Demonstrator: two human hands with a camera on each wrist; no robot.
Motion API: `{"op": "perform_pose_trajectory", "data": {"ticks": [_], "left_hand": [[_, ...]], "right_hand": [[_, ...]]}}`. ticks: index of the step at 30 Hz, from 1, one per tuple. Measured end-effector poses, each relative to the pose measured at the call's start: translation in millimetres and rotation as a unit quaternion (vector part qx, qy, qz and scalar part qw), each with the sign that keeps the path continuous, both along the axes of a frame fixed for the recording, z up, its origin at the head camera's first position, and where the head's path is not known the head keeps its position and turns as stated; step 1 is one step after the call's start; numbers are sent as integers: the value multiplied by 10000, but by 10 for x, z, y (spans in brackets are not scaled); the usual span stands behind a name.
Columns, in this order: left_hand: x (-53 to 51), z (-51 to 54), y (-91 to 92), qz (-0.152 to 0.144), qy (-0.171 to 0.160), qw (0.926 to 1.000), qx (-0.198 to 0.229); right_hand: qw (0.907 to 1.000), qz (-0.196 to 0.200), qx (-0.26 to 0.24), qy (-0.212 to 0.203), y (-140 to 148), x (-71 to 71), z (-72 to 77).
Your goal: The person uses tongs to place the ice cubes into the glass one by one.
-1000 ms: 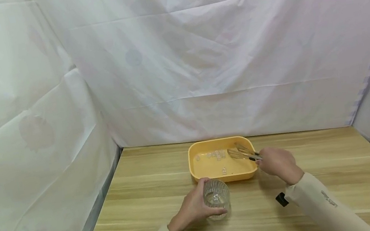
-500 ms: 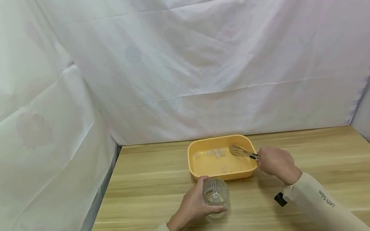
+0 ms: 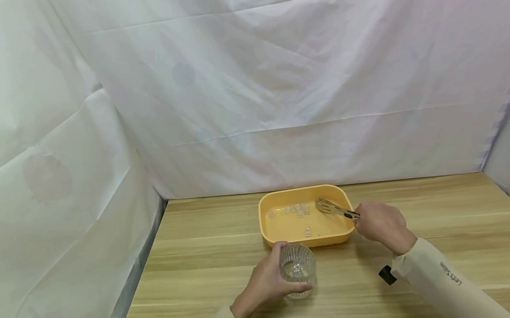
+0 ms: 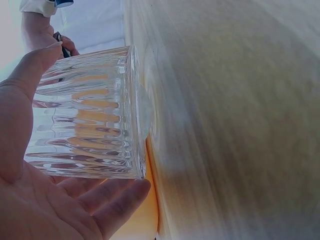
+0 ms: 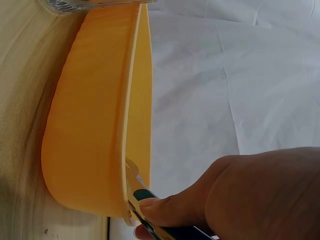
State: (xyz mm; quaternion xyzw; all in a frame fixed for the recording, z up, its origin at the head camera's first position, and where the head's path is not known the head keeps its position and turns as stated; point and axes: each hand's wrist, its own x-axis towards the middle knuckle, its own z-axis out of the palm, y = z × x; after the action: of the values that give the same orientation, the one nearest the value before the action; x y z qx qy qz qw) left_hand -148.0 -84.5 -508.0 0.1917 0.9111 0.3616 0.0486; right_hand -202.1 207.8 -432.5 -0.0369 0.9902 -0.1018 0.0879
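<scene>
I have left hand [image 3: 265,283] gripping ribbed glass [image 3: 297,265], axis upright, just nearside of yellow tray [image 3: 285,229], right hand [image 3: 383,221] gripping tongs [image 3: 337,210], long axis slanting over tray's right side, tips pointing left and away inside it, small clear pieces [image 3: 302,209] within tray.

The right hand [image 3: 381,225] hides most of the handles of the silver metal tongs [image 3: 335,209]. Small clear pieces [image 3: 299,209] in the yellow rectangular tray [image 3: 286,232] are too tiny to count; the contents of the ribbed clear glass tumbler [image 3: 298,269], possibly similar, are blurred.
</scene>
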Motion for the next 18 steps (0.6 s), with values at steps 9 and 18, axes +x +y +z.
{"op": "perform_pose_trajectory", "data": {"ticks": [9,18], "left_hand": [[-11,-5,3,-22,-41,10000,56],[-9,7,2,-9,-45,10000,42]], "right_hand": [[9999,-93,-28,-66,-21,-8,-6],[9996,-147,104,-235,-70,-68,-26]]}}
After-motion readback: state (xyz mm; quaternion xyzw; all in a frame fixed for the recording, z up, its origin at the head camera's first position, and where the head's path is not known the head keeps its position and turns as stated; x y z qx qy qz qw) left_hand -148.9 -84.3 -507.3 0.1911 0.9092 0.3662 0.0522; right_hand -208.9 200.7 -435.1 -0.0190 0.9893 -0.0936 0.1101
